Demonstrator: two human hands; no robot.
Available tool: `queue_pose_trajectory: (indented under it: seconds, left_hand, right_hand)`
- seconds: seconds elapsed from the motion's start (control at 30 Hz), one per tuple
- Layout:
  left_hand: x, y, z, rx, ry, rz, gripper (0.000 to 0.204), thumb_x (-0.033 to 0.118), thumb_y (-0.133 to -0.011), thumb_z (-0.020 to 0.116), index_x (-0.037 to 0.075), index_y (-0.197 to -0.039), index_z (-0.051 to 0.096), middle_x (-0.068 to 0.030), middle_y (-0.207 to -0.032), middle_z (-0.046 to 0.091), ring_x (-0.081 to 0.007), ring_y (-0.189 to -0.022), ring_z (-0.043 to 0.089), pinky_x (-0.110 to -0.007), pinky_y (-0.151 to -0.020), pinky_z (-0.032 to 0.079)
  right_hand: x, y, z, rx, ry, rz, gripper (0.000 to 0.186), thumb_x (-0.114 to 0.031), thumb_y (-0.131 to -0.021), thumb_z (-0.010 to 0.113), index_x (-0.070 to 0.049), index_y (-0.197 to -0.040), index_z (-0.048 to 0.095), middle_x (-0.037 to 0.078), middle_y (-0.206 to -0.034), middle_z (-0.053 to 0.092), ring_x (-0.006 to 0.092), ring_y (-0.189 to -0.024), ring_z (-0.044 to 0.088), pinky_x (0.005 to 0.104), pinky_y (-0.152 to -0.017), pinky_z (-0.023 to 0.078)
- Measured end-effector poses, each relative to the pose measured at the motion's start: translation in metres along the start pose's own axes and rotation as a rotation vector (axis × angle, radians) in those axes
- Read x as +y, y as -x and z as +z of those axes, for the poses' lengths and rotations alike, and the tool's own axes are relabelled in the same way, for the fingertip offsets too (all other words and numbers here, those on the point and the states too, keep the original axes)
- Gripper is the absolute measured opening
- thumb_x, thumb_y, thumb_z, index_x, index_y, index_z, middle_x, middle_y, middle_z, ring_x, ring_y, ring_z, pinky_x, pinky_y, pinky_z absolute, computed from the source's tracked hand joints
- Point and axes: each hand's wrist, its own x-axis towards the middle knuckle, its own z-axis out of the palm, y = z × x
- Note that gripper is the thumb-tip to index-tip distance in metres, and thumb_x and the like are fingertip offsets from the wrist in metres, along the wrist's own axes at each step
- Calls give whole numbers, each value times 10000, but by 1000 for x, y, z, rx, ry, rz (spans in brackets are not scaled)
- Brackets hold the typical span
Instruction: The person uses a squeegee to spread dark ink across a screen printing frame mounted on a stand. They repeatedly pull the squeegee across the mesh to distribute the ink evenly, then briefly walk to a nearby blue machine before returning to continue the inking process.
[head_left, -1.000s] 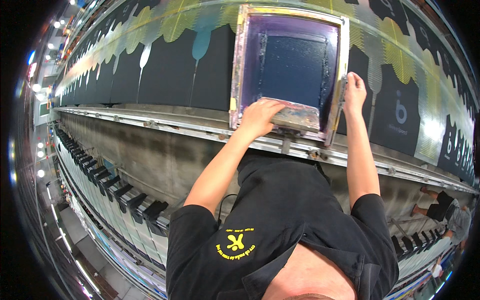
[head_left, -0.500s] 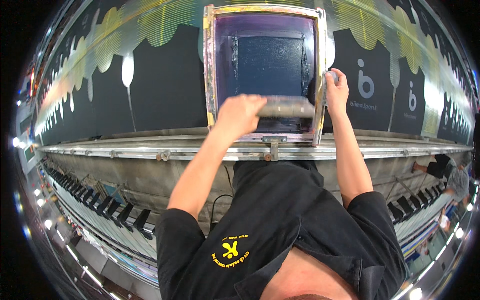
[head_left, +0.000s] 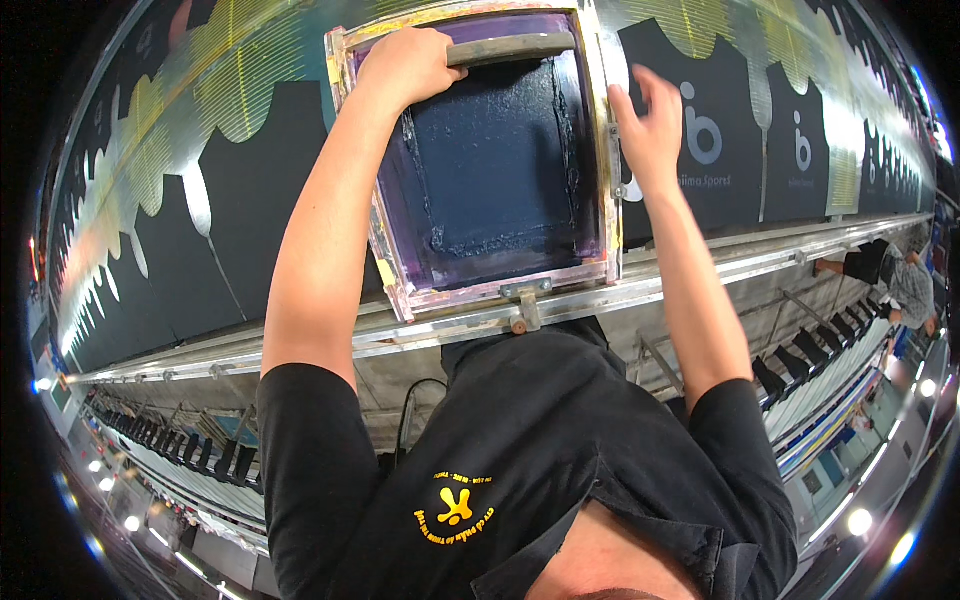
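A screen-printing frame with an ink-stained rim lies in front of me over the long table. Dark ink covers the middle of its mesh. My left hand is wrapped round the left end of a squeegee, which lies across the far end of the frame. Just right of the frame's right rim, my right hand is open, thumb and fingers apart, with nothing seen in it. A metal clamp sits at the near rim against the table rail.
Black cut shirt panels lie along the table on both sides. Those at the right carry a grey print. A metal rail runs along the near edge. Behind me, another person stands at the far right.
My left hand has moved the squeegee from the near end of the frame to the far end. My right hand has let go of the frame's right side and opened.
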Motion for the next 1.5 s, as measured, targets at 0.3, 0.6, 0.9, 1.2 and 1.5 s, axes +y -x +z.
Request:
queue_pose_trajectory:
  seconds: [0.3, 0.6, 0.9, 1.2, 1.5]
  left_hand:
    - [15, 20, 13, 102, -29, -65, 410, 515, -921, 801, 131, -1053, 864, -186, -1037, 819, -408, -963, 789, -527, -875, 625]
    - [129, 209, 83, 11, 96, -182, 243, 214, -819, 804, 142, -1045, 857, -142, -987, 811, -356, -963, 797, -483, -862, 650]
    - [100, 173, 30, -210, 229, -59, 322, 386, -859, 881, 158, -1086, 867, -179, -987, 821, -398, -969, 788, -519, -874, 618]
    - [7, 26, -28, -116, 122, 14, 363, 314, -890, 857, 106, -1185, 814, -177, -1080, 821, -386, -1085, 777, -520, -952, 605]
    - [29, 130, 35, 169, 374, 44, 517, 136, -862, 778, 249, -1366, 750, -39, -1360, 763, -329, -1245, 722, -500, -1041, 599]
  right_hand:
    - [-82, -58, 62, -511, 333, -485, 363, -361, -870, 891, -32, -985, 789, 178, -1015, 791, 413, -998, 747, 508, -910, 572]
    - [-45, 141, -26, -412, 227, -614, 368, -145, -658, 897, -149, -983, 723, 41, -901, 682, 265, -907, 699, 425, -832, 539]
    - [-15, 103, -56, -197, -208, -178, 327, -303, -976, 855, -20, -1123, 780, 154, -1089, 781, 347, -1048, 741, 442, -942, 573]
    - [47, 47, -10, -350, -548, 721, 448, -270, -1082, 775, -45, -1452, 664, -22, -903, 631, 56, -684, 523, 244, -600, 439]
    - [-9, 21, -44, -320, -642, 729, 300, -269, -1079, 759, -53, -1287, 745, -75, -762, 558, 13, -563, 428, 231, -484, 325]
